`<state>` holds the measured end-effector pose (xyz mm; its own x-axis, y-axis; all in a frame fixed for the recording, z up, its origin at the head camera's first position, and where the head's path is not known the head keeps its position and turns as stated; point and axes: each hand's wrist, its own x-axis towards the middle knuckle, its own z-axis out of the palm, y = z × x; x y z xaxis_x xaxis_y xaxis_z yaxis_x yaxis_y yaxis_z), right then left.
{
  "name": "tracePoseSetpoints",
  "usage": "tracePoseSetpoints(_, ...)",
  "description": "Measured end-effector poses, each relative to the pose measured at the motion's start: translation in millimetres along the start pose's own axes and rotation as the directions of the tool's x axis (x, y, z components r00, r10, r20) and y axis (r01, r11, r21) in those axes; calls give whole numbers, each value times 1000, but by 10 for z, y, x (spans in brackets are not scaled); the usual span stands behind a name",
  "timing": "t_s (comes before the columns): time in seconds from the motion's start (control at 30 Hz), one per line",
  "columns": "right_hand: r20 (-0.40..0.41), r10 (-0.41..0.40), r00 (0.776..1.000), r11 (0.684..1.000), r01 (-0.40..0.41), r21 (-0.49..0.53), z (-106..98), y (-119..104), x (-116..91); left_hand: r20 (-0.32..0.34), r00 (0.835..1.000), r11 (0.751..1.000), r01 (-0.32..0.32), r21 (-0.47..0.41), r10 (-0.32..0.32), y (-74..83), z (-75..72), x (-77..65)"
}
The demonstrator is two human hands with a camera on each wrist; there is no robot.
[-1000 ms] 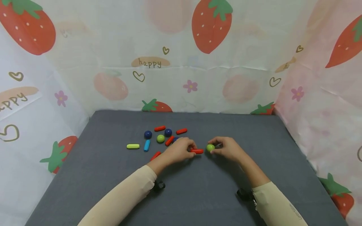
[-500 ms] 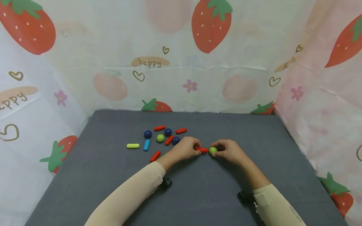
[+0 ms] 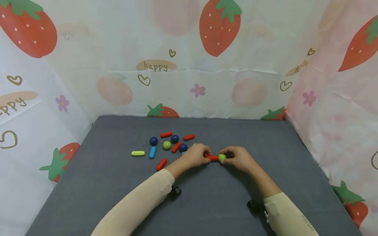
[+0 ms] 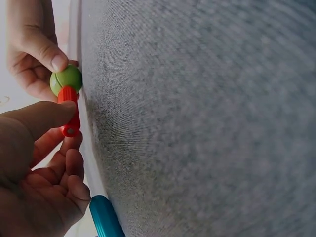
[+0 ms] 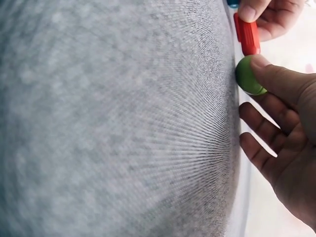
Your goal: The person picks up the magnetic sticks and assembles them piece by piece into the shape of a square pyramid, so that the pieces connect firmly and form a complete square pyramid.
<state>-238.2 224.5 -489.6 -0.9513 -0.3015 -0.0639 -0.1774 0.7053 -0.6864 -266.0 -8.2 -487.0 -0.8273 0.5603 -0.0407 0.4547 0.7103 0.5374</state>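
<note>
Between the thumb and fingers of my left hand [image 3: 195,155] a short red rod [image 3: 212,158] is pinched, lying level. My right hand [image 3: 240,158] pinches a green ball [image 3: 222,158] with its thumb and fingertips. The rod's right end touches the ball; in the left wrist view the red rod [image 4: 69,111] meets the green ball [image 4: 66,80] end-on. From the right wrist view, the other fingers of the right hand [image 5: 291,143] are spread apart, below the ball. Part of a blue rod [image 4: 106,217] lies near the left hand.
On the grey tabletop [image 3: 206,203], left of the hands, lie several loose pieces: dark blue balls [image 3: 153,141], a second green ball [image 3: 166,145], red rods [image 3: 161,164], a blue rod [image 3: 152,152] and a yellow-green rod [image 3: 138,153]. A strawberry-print cloth [image 3: 212,101] hangs behind.
My left hand has moved right with the red rod, closing the gap to the green ball. My right hand has shifted slightly down and right. Rod and ball now touch.
</note>
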Motion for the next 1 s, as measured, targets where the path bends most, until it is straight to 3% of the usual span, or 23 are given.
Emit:
tracePoseSetpoints(0.37, 4, -16, 1000, 1000, 16, 2, -7, -13, -27, -5, 998, 998, -62, 17, 62, -36, -61, -97)
tracePoseSetpoints(0.7, 8, -16, 1000, 1000, 16, 27, -5, 28, -29, -47, 994, 995, -97, -39, 95, -149, -372, -309)
tracePoseSetpoints(1.0, 12, -27, 1000, 998, 26, 53, -5, 35, -46, -50, 998, 999, -45, 28, 46, -326, -658, -434)
